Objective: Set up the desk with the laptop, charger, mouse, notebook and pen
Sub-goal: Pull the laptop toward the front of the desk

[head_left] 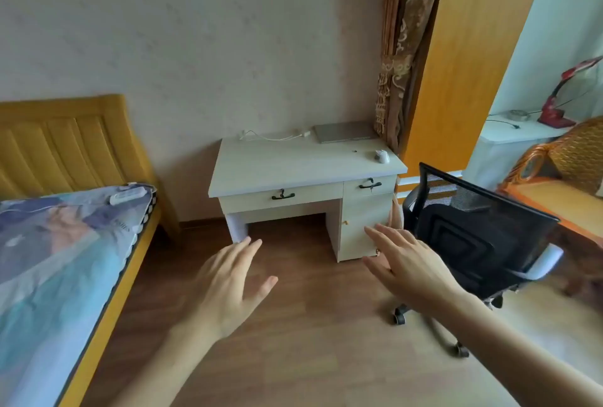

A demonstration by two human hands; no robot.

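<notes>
Ahead, desk (pixel 293 165) beside chair (pixel 473 243).

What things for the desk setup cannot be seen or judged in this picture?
Head view only:
- Notebook and pen: not visible anywhere.
- Drawers: shut, contents hidden.
- Laptop: lid closed, screen hidden.
- Speck on the desk: too small to identify.
- Charger: plug end unclear.

A white desk (pixel 293 165) stands against the wall. On it lie a closed laptop (pixel 344 131), a white charger cable (pixel 274 136) and a white mouse (pixel 382 156).
</notes>
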